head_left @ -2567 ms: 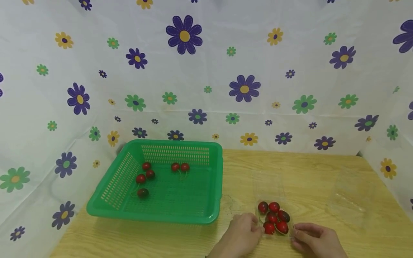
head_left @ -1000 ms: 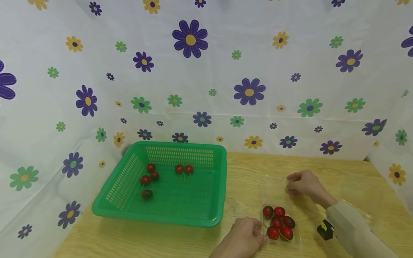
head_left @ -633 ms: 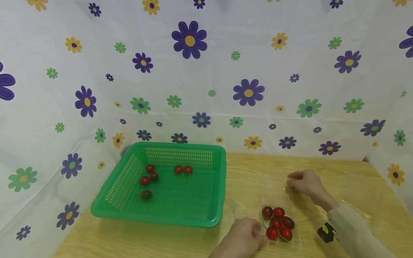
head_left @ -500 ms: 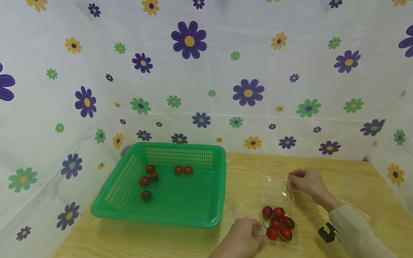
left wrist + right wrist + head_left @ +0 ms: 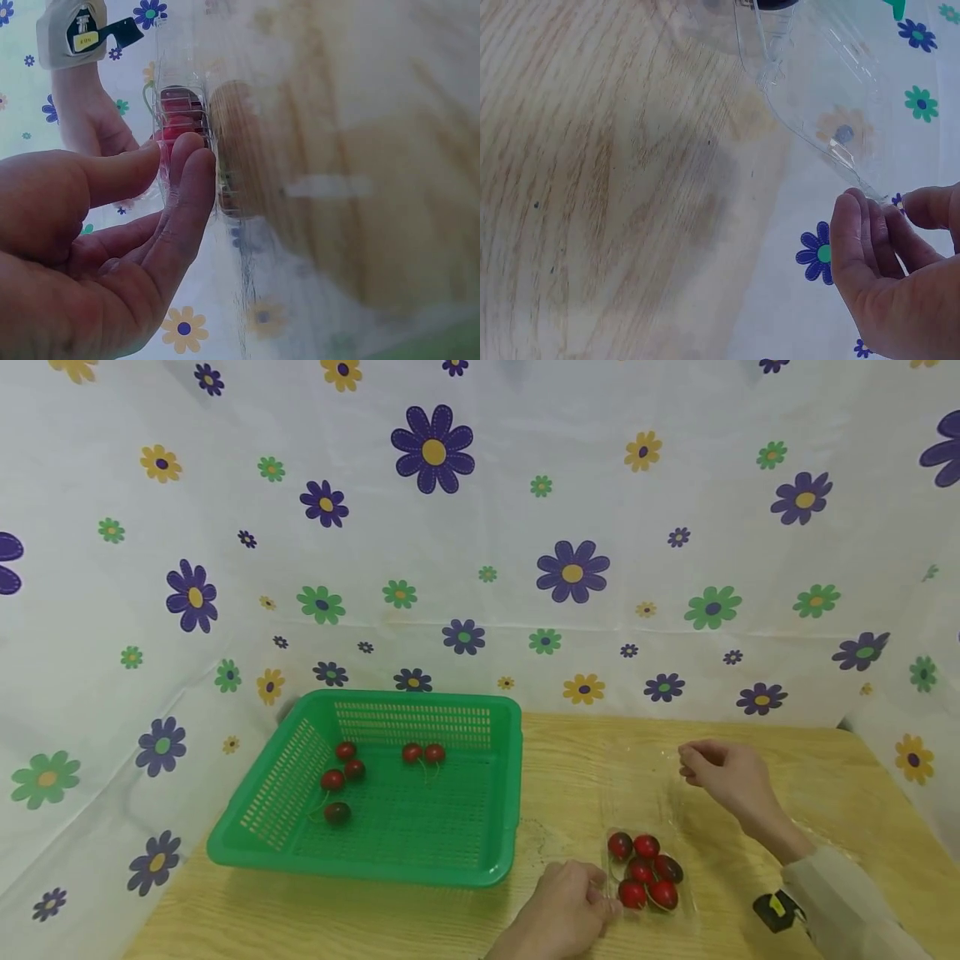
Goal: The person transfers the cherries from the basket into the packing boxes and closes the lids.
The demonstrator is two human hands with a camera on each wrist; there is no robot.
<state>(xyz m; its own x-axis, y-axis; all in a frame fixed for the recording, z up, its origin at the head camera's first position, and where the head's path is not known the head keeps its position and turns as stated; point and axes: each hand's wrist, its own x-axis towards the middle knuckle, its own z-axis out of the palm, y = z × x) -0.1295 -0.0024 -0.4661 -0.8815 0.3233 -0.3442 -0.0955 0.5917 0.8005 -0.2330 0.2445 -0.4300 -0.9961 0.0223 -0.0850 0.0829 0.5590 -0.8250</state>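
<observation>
The right hand (image 5: 733, 779) pinches a clear plastic lid (image 5: 641, 787); the left hand (image 5: 564, 903), fingers extended, touches the clear plastic box (image 5: 686, 912) of red cherries (image 5: 640, 870) at eight o'clock.

The box (image 5: 641, 789) is clear, glossy plastic; the cherries (image 5: 640, 870) look smooth and shiny. The basket (image 5: 360, 870) is smooth plastic with a slight sheen, the surface (image 5: 420, 927) grained wood, the sleeve (image 5: 847, 902) matt cloth.

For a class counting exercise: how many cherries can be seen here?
12 cherries. In the basket: four toward the left, two near the back wall. In the clear box: six, clustered together. More could be hidden beneath those six.
</observation>
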